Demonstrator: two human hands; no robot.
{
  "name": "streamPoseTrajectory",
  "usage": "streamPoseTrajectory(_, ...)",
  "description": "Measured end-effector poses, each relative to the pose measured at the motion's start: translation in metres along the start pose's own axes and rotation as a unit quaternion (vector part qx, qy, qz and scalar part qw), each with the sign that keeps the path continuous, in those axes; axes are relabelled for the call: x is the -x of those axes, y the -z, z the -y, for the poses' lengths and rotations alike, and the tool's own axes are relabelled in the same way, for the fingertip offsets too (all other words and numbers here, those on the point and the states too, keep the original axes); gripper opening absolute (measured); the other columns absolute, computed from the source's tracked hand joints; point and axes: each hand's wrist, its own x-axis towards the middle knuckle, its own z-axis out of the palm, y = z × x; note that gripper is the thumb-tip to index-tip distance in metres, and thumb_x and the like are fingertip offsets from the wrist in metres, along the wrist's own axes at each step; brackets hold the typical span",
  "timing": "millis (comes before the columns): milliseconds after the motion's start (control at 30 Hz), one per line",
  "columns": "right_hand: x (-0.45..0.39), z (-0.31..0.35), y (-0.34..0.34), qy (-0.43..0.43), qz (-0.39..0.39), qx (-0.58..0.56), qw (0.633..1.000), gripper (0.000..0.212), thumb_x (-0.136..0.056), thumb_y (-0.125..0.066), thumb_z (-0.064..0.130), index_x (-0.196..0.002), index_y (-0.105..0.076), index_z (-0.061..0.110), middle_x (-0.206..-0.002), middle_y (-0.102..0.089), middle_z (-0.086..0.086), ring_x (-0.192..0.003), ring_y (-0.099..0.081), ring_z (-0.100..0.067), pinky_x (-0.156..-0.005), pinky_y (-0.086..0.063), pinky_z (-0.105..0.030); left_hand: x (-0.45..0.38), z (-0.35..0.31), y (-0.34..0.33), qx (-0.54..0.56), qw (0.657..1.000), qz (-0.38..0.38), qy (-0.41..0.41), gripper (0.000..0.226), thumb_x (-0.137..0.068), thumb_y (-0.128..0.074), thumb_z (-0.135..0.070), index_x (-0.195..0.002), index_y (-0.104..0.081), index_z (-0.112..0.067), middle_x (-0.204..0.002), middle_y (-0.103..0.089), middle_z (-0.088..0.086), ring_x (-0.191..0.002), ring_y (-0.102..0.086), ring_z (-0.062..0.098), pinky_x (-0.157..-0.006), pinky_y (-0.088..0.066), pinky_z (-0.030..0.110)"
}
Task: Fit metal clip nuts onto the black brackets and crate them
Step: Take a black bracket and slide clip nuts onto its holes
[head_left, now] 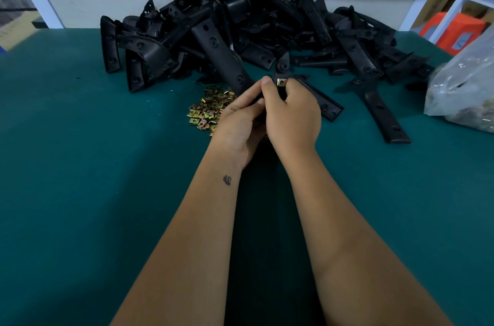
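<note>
Bracket in work (282,65): black, held upright above the tabletop between both hands, its rounded top end poking out over the fingers.
Clip nut (281,82): brass-coloured, sitting on the bracket just under that top end, touching the right fingertips.
Left hand (242,118): fingers curled round the bracket's lower part, thumb lying up along it.
Right hand (292,114): wrapped over the bracket from the right, thumb tip beside the nut.
Loose clip nuts (207,112): small heap on the green tabletop (80,165), just left of the left hand.
Bracket pile (240,26): large black tangle at the far edge.
Plastic bag (465,85): clear, far right, contents unclear.
</note>
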Motion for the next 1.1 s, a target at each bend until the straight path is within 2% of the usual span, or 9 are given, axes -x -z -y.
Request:
streamPoseTrajectory(133,0.002,0.0,-0.003,0.028,0.008,0.005,1.0,0.034,-0.097,-0.048,0.047,-0.075,-0.043,0.023,-0.074,-0.049,0.01,-0.065,-0.046,-0.004,-0.057,-0.031,-0.027,0.0,0.0,0.0,0.017,1.0,-0.008,0.003,0.039,-0.098,-0.048,0.002,-0.098,-0.076,-0.025,-0.095,-0.077,0.001,-0.081,-0.074,0.013,-0.065,-0.059,0.024)
streamPoseTrajectory(267,0.004,-0.001,-0.007,0.021,-0.03,0.019,0.999,0.033,-0.096,-0.052,0.049,-0.099,-0.057,0.017,-0.092,-0.058,0.009,-0.078,-0.051,-0.01,-0.065,-0.038,-0.031,-0.002,0.002,-0.001,0.013,1.0,-0.015,-0.016,0.035,-0.097,-0.052,0.001,-0.102,-0.076,-0.023,-0.103,-0.076,0.005,-0.088,-0.074,0.017,-0.076,-0.061,0.028)
streamPoseTrajectory(433,0.003,-0.002,-0.004,0.032,-0.037,0.047,0.998,0.037,-0.097,-0.051,0.049,-0.097,-0.062,0.014,-0.091,-0.063,0.006,-0.08,-0.056,-0.013,-0.066,-0.042,-0.032,-0.002,0.004,-0.002,-0.051,0.996,-0.028,-0.063,0.037,-0.098,-0.054,0.001,-0.096,-0.077,-0.029,-0.106,-0.076,0.002,-0.094,-0.071,0.016,-0.083,-0.058,0.029)
streamPoseTrajectory(567,0.003,0.0,-0.002,0.027,-0.012,-0.045,0.999,0.029,-0.097,-0.054,0.044,-0.1,-0.063,0.017,-0.093,-0.063,0.01,-0.084,-0.057,-0.007,-0.069,-0.043,-0.028,0.001,0.002,-0.002,-0.048,0.996,-0.026,-0.075,0.037,-0.098,-0.053,0.0,-0.097,-0.076,-0.029,-0.108,-0.075,0.001,-0.09,-0.071,0.012,-0.075,-0.058,0.025)
streamPoseTrajectory(700,0.008,0.003,-0.006,0.018,0.039,-0.135,0.99,0.037,-0.101,-0.045,0.039,-0.132,-0.051,0.019,-0.115,-0.06,0.008,-0.102,-0.055,-0.004,-0.086,-0.046,-0.024,-0.002,-0.003,0.003,0.03,0.995,-0.057,-0.079,0.035,-0.102,-0.045,-0.003,-0.105,-0.072,-0.024,-0.115,-0.073,0.007,-0.103,-0.071,0.019,-0.091,-0.057,0.032)
streamPoseTrajectory(767,0.01,0.003,-0.007,0.048,0.028,-0.124,0.991,0.027,-0.099,-0.048,0.035,-0.121,-0.055,0.021,-0.101,-0.059,0.012,-0.09,-0.055,-0.001,-0.079,-0.047,-0.025,-0.005,-0.008,0.01,0.085,0.988,-0.088,-0.095,0.034,-0.103,-0.043,-0.006,-0.105,-0.07,-0.026,-0.122,-0.069,0.008,-0.11,-0.067,0.022,-0.094,-0.056,0.034)
streamPoseTrajectory(833,0.01,0.001,-0.007,0.089,0.035,-0.091,0.991,0.01,-0.094,-0.052,0.027,-0.092,-0.059,0.02,-0.083,-0.055,0.012,-0.077,-0.053,-0.003,-0.068,-0.046,-0.029,-0.007,-0.013,0.018,0.16,0.974,-0.112,-0.114,0.033,-0.103,-0.042,-0.007,-0.106,-0.069,-0.025,-0.118,-0.068,0.005,-0.102,-0.065,0.018,-0.081,-0.059,0.028)
streamPoseTrajectory(933,0.014,0.001,-0.009,0.117,0.129,-0.079,0.982,0.018,-0.089,-0.057,0.028,-0.074,-0.058,0.019,-0.071,-0.056,0.01,-0.068,-0.053,-0.009,-0.063,-0.046,-0.035,-0.009,-0.02,0.03,0.25,0.955,-0.103,-0.123,0.036,-0.102,-0.041,-0.006,-0.111,-0.07,-0.025,-0.107,-0.071,0.003,-0.076,-0.059,0.013,-0.069,-0.053,0.026)
streamPoseTrajectory(1100,0.022,0.012,-0.019,0.125,0.257,-0.067,0.956,0.019,-0.088,-0.064,0.034,-0.101,-0.074,0.024,-0.1,-0.067,0.009,-0.093,-0.062,-0.01,-0.083,-0.053,-0.04,-0.004,-0.021,0.03,0.227,0.961,-0.085,-0.132,0.034,-0.103,-0.039,-0.012,-0.105,-0.069,-0.029,-0.105,-0.063,-0.008,-0.055,-0.066,0.009,-0.054,-0.054,0.023)
